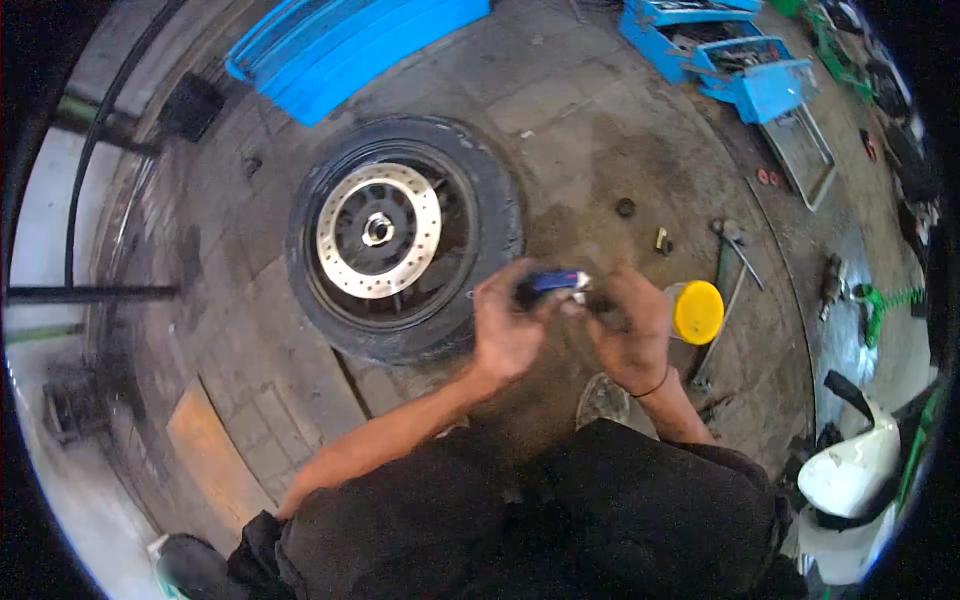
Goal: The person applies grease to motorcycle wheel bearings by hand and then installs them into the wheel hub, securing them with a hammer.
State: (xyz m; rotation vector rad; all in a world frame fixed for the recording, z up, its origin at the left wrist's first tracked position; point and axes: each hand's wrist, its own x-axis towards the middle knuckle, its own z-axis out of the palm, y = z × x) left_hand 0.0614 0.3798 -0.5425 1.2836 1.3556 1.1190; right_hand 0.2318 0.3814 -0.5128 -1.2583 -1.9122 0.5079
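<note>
Blue and glossy-looking, a short slim cylinder (556,282) with a bright silvery end piece (580,284) sits at the centre of the clock, between the two hands. By its size against the fingers it should be light, and probably slick if the skin is oily; motion blur hides whether its wall is stiff or would give under a squeeze. Its blue middle looks the surest place to take hold, while the small silvery end offers little to pinch and would slip more easily.

The left hand (505,330), at about seven o'clock, has its fingers curled round the end of the cylinder away from the silver, thumb and forefinger closed on it. The right hand (635,325), at four o'clock, is bent inward close to the silvery end; blur keeps me from telling whether its fingertips pinch that piece or merely stand beside it.

Between nine and ten o'clock lies a wheel with a black rubber tyre (498,220) and a drilled silver metal disc (430,230). Just past three, beside the right hand, stands a round tub with a yellow lid (698,312). A small black ring (626,207) lies between one and two.
</note>
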